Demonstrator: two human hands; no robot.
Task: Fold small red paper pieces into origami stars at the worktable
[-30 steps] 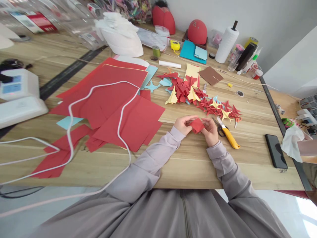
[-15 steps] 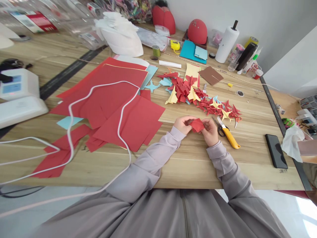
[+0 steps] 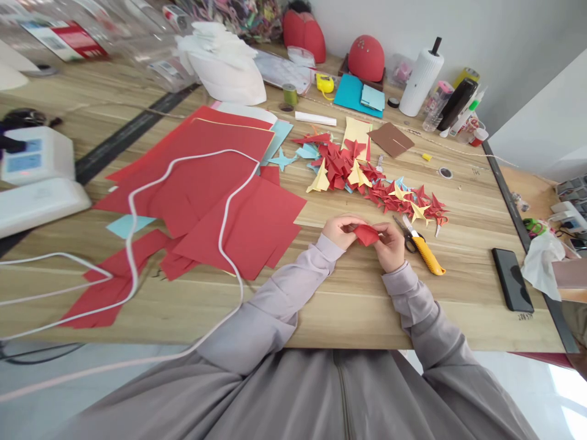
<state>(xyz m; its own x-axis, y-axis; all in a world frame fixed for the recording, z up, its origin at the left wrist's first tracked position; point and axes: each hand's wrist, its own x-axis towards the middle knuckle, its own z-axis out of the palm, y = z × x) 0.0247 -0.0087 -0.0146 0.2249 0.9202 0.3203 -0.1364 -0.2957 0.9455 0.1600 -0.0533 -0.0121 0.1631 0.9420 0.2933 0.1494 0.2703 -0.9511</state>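
Red paper narrower now: one piece, pinched by fingers of left hand, right hand

Hiding most folds of the red paper behind the left hand and right hand; cropping the clear plastic packaging along the top edge of the view; leaving the small objects past the right end of the surface too tiny and blurred to tell apart.

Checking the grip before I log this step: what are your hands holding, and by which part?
A small folded piece of red paper, held at its opposite ends by the left hand and the right hand.
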